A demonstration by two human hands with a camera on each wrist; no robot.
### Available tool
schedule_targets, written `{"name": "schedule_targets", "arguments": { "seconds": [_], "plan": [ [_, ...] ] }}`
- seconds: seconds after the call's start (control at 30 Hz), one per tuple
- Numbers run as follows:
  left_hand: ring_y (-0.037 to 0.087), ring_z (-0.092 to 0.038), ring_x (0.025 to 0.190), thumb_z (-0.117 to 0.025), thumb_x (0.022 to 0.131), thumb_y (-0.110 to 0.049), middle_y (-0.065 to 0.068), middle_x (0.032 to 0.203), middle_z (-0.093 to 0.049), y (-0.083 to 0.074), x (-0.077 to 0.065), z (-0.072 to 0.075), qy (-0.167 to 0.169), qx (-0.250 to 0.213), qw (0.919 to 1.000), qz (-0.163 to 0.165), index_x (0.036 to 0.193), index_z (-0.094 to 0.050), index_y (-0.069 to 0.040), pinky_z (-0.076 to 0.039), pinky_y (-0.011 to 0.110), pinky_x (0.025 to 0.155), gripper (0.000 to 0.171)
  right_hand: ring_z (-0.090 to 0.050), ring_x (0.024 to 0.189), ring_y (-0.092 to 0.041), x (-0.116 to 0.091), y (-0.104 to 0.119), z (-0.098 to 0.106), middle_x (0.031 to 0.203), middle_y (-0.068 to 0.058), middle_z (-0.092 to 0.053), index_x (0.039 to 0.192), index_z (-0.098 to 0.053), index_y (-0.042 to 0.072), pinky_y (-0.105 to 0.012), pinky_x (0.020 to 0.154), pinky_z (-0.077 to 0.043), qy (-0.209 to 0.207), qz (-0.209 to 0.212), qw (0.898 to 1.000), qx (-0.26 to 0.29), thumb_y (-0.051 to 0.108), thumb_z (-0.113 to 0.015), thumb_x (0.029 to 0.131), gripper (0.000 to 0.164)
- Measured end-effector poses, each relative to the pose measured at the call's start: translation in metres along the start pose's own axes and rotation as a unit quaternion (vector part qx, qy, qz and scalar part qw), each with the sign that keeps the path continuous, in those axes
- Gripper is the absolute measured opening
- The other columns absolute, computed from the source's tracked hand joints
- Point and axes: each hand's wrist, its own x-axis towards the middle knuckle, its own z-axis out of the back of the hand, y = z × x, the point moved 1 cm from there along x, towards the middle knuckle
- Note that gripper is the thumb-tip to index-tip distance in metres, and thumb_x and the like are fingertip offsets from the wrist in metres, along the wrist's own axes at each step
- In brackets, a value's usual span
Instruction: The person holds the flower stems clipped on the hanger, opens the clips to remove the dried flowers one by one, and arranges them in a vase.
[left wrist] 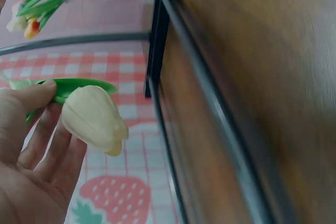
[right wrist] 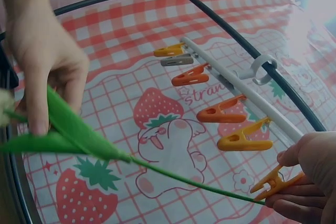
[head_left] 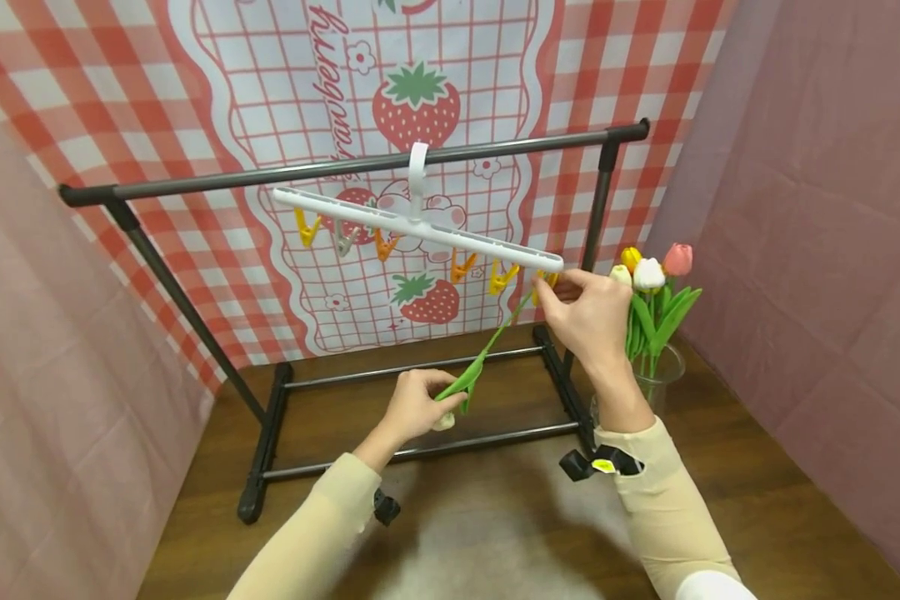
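My left hand (head_left: 414,406) pinches an artificial tulip by its green leaves (right wrist: 73,129), with the cream flower head (left wrist: 93,118) hanging downward. The thin stem (right wrist: 194,183) slants up to the right end of a white clip hanger (head_left: 480,247). There my right hand (head_left: 591,317) pinches the yellow clip (right wrist: 277,183) at the end of the row, thumb on one side and fingers on the other. The stem's tip lies right at this clip and the right fingertips. Several other yellow, orange and grey clips dangle from the hanger.
The hanger's hook (head_left: 417,162) loops over the top bar (head_left: 270,177) of a dark metal rack standing on a wooden table (head_left: 480,533). At right, a clear vase (head_left: 667,367) holds several tulips (head_left: 648,273). A strawberry-print cloth (head_left: 487,50) hangs behind.
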Motion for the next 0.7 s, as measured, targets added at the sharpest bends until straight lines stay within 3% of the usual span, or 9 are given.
{"name": "schedule_targets", "arguments": {
  "seconds": [0.17, 0.4, 0.47, 0.57, 0.63, 0.7],
  "plan": [
    [0.003, -0.070, 0.067, -0.085, 0.092, -0.020, -0.001, 0.087, -0.081, 0.006, -0.005, 0.026, 0.014, 0.095, 0.9952, -0.016, 0.103, -0.085, -0.015, -0.062, 0.027, 0.070, 0.012, -0.079, 0.066, -0.030, 0.000, 0.000, -0.004, 0.079, -0.019, -0.080, 0.099, -0.082, -0.005, 0.006, 0.062, -0.039, 0.025, -0.014, 1.000, 0.010, 0.019, -0.082, 0.091, 0.025],
    [0.008, -0.069, 0.071, -0.089, 0.088, -0.023, -0.006, 0.089, -0.080, 0.012, -0.012, 0.051, 0.027, 0.240, 0.9696, -0.039, 0.100, -0.086, -0.020, -0.060, 0.034, 0.068, 0.012, -0.080, 0.069, -0.030, 0.000, -0.001, -0.007, 0.082, -0.019, -0.081, 0.102, -0.081, -0.004, 0.003, 0.061, -0.042, 0.061, -0.037, 0.997, 0.007, 0.022, -0.081, 0.093, 0.028],
    [0.011, -0.072, 0.074, -0.089, 0.087, -0.022, -0.005, 0.090, -0.080, 0.012, -0.014, 0.056, 0.029, 0.269, 0.9611, -0.054, 0.099, -0.086, -0.020, -0.061, 0.036, 0.067, 0.012, -0.080, 0.071, -0.030, -0.001, -0.004, -0.006, 0.083, -0.018, -0.081, 0.101, -0.082, -0.004, -0.007, 0.061, -0.051, 0.080, -0.043, 0.996, -0.004, 0.024, -0.082, 0.093, 0.029],
    [0.014, -0.074, 0.075, -0.089, 0.087, -0.022, -0.005, 0.090, -0.080, 0.013, -0.016, 0.064, 0.035, 0.311, 0.9466, -0.077, 0.098, -0.086, -0.021, -0.061, 0.037, 0.064, 0.012, -0.081, 0.073, -0.030, -0.004, -0.010, -0.004, 0.085, -0.018, -0.082, 0.101, -0.083, -0.003, -0.032, 0.063, -0.063, 0.127, -0.050, 0.990, -0.032, 0.028, -0.081, 0.094, 0.032],
    [0.015, -0.075, 0.076, -0.089, 0.087, -0.023, -0.006, 0.090, -0.080, 0.012, -0.018, 0.068, 0.041, 0.328, 0.9400, -0.085, 0.098, -0.086, -0.022, -0.062, 0.037, 0.064, 0.012, -0.081, 0.074, -0.031, -0.008, -0.013, -0.001, 0.086, -0.018, -0.082, 0.101, -0.082, -0.002, -0.047, 0.066, -0.065, 0.159, -0.048, 0.985, -0.051, 0.028, -0.079, 0.095, 0.031],
    [0.016, -0.076, 0.078, -0.089, 0.088, -0.024, -0.005, 0.092, -0.081, 0.012, -0.018, 0.072, 0.045, 0.332, 0.9380, -0.090, 0.099, -0.086, -0.022, -0.062, 0.038, 0.063, 0.011, -0.081, 0.074, -0.030, -0.014, -0.015, 0.001, 0.087, -0.017, -0.082, 0.102, -0.082, -0.002, -0.050, 0.068, -0.065, 0.186, -0.035, 0.980, -0.060, 0.025, -0.078, 0.096, 0.028]
  ]
}}
